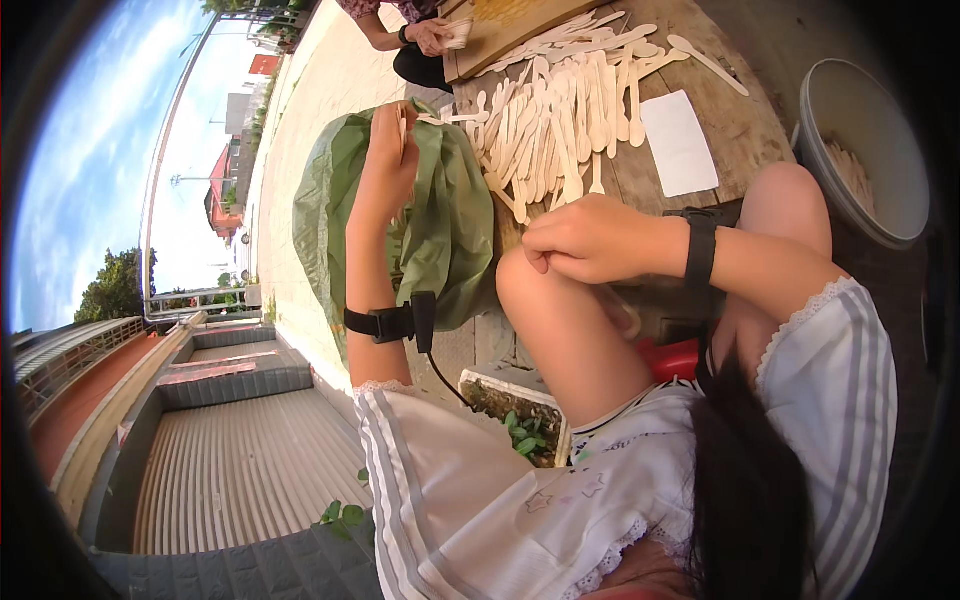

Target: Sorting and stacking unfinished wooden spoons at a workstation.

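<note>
- One wooden table, its planks worn, stands ahead of the person and carries most of the wooden pieces.
- One green plastic bag hangs wide and creased at the table's left side, beneath and behind the left forearm.
- One heap of pale wooden utensils covers the table's middle; they overlap too much to count, and at least some have spoon-shaped ends.
- One round pale bucket at the far right holds a bundle of wooden sticks, number unclear.
- One wooden board with a yellowish patch rests at the table's top edge, beside the heap.
- One planter with green leaves sits below the bag.
- Two hands of the person: the right hand lies at the knee with fingers curled, its palm hidden, so I cannot tell whether it grips anything; the left hand, raised over the bag, is closed on thin wooden pieces, count hidden.
- One blank white sheet lies right of the heap.
- One co-worker's hand grips one pale stack.
- Two black wrist straps, one per forearm.
- One separate wooden spoon slants at the upper right.
</note>
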`<action>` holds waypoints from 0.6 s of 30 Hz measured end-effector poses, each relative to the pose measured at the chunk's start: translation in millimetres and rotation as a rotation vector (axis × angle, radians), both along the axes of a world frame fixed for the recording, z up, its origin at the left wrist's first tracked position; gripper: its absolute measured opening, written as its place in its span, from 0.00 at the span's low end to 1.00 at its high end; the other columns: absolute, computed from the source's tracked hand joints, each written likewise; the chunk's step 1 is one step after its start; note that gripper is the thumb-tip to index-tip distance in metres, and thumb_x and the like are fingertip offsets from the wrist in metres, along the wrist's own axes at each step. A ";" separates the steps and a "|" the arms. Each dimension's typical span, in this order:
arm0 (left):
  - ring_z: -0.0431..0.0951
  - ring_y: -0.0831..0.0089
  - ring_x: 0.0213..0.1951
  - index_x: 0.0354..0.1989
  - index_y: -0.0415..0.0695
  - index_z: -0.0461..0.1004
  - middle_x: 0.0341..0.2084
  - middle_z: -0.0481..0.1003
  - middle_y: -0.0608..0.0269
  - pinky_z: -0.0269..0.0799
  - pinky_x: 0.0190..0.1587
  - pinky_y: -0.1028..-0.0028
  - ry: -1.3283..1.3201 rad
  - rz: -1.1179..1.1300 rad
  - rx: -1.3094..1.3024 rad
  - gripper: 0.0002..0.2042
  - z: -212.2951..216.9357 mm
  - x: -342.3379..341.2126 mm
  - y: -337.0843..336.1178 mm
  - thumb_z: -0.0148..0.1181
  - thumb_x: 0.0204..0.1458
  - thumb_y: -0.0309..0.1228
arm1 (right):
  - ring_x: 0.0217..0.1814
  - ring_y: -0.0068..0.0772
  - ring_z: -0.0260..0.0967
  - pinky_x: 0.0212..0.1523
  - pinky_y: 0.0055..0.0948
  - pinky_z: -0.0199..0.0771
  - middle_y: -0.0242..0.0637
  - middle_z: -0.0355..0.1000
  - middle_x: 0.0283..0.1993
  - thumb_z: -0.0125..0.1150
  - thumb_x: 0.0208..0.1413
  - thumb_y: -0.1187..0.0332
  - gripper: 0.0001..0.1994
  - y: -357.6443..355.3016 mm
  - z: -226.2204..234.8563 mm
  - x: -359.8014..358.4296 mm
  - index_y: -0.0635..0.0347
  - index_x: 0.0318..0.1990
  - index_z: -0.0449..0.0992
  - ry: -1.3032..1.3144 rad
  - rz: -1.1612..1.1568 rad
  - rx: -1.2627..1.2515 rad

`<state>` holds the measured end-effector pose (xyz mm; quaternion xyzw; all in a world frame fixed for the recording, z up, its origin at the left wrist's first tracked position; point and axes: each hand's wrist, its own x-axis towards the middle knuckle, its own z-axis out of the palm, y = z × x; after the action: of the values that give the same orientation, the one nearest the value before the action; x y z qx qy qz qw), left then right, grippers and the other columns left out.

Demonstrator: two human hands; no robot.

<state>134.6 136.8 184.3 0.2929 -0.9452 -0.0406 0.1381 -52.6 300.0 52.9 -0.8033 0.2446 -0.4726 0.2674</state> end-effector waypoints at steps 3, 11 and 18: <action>0.66 0.51 0.42 0.42 0.38 0.63 0.36 0.64 0.48 0.64 0.46 0.64 -0.057 -0.193 -0.168 0.14 -5.2 -53.8 -5.6 0.48 0.45 0.14 | 0.27 0.38 0.69 0.27 0.35 0.66 0.34 0.68 0.24 0.48 0.45 0.73 0.03 1.3 1.3 2.3 0.55 0.26 0.69 0.033 0.001 -0.031; 0.68 0.54 0.45 0.44 0.42 0.65 0.41 0.67 0.54 0.66 0.48 0.64 -0.121 -0.461 -0.278 0.15 -140.9 -173.4 -41.9 0.47 0.47 0.18 | 0.26 0.49 0.71 0.28 0.41 0.69 0.44 0.72 0.23 0.50 0.45 0.69 0.07 18.8 -39.0 36.1 0.58 0.22 0.73 0.473 0.259 -0.038; 0.50 0.46 0.64 0.67 0.57 0.45 0.66 0.41 0.48 0.46 0.65 0.52 -0.137 -0.138 -0.079 0.48 -172.9 -146.8 -33.5 0.69 0.37 0.42 | 0.25 0.47 0.72 0.24 0.40 0.70 0.46 0.72 0.22 0.56 0.39 0.69 0.06 23.6 -42.5 39.1 0.62 0.20 0.73 0.527 0.216 -0.209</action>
<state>-12.1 103.3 11.4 0.2237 -0.9712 0.0074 0.0815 -13.5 323.6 10.4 -0.9428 0.1688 -0.2393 0.1594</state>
